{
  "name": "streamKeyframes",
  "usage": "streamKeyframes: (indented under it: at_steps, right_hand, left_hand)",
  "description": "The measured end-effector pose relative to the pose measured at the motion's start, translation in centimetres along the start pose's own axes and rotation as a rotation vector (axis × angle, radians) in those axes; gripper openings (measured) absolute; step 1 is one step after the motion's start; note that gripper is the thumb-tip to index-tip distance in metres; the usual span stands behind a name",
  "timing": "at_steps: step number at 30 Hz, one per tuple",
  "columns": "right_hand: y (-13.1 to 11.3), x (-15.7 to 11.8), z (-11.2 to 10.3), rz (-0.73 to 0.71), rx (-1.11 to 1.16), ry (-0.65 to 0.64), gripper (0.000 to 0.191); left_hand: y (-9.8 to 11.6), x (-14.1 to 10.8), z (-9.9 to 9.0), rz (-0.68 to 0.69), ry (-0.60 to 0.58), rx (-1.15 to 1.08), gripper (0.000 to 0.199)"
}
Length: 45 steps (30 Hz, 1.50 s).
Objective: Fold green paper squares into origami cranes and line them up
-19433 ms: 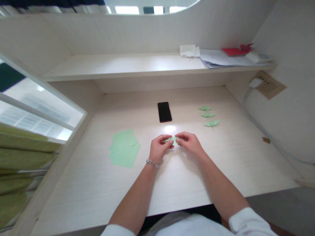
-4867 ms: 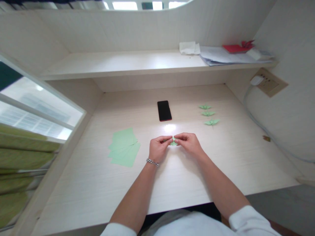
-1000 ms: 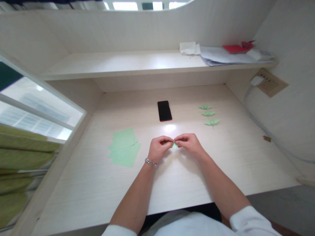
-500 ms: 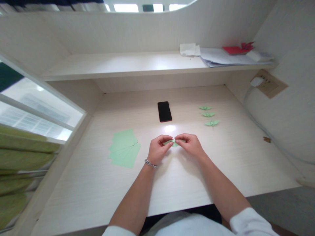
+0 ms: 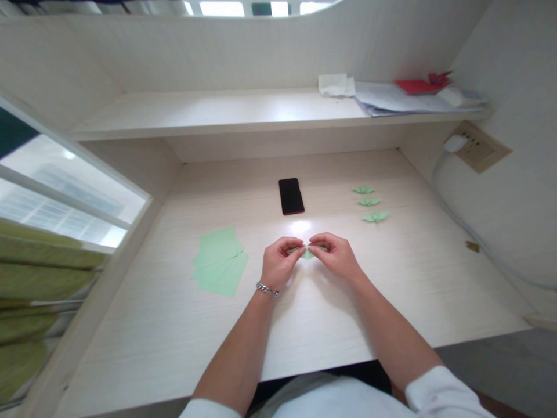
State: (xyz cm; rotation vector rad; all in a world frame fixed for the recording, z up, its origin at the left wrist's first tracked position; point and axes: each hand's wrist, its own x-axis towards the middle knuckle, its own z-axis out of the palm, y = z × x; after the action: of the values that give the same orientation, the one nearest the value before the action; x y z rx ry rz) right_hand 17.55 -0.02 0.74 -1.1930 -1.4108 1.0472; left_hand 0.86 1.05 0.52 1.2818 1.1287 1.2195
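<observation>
A small folded green paper (image 5: 308, 253) is pinched between my two hands, above the pale desk near its middle. My left hand (image 5: 282, 261) grips its left side with thumb and fingers, and a silver bracelet circles that wrist. On the other side, my right hand (image 5: 335, 254) pinches the paper the same way. Both thumbs and fingertips hide much of it. Three folded green paper birds (image 5: 375, 217) sit in a column to the right. Flat green sheets (image 5: 220, 261) lie fanned out and overlapping on the left.
A black phone (image 5: 291, 196) lies beyond my hands. The shelf (image 5: 195, 110) at the back bears white papers (image 5: 391, 98), a red paper (image 5: 415, 86) and a red folded piece. At the right, a cable (image 5: 448, 212) runs from a wall socket (image 5: 481, 148).
Both hands keep their pinch on the green paper, with only slight finger movement. The whole view has shifted very slightly.
</observation>
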Motion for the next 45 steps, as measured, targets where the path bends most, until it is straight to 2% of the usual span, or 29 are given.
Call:
streamKeyframes:
  at_steps: [5, 12, 23, 29, 34, 45]
  right_hand:
    - [-0.21, 0.00, 0.00, -0.036, -0.036, 0.029, 0.015]
    - [-0.43, -0.09, -0.16, -0.072, -0.061, 0.057, 0.010]
    - [-0.04, 0.03, 0.02, -0.084, -0.052, 0.051, 0.009]
    - [0.06, 0.01, -0.02, -0.072, -0.040, 0.058, 0.009]
    - [0.22, -0.05, 0.03, -0.084, -0.067, 0.052, 0.010]
    - [0.22, 0.05, 0.00, -0.067, -0.079, 0.039, 0.014]
  left_hand:
    - [0.23, -0.11, 0.18, -0.009, 0.006, -0.014, 0.022]
    - [-0.25, -0.03, -0.01, -0.027, -0.036, -0.087, 0.035]
    - [-0.15, 0.00, -0.03, -0.013, -0.005, -0.047, 0.027]
    - [-0.23, 0.05, -0.09, -0.045, -0.027, -0.090, 0.032]
    - [-0.17, 0.12, -0.07, -0.075, -0.007, -0.083, 0.027]
    - [-0.40, 0.13, -0.13, -0.046, -0.025, -0.013, 0.028]
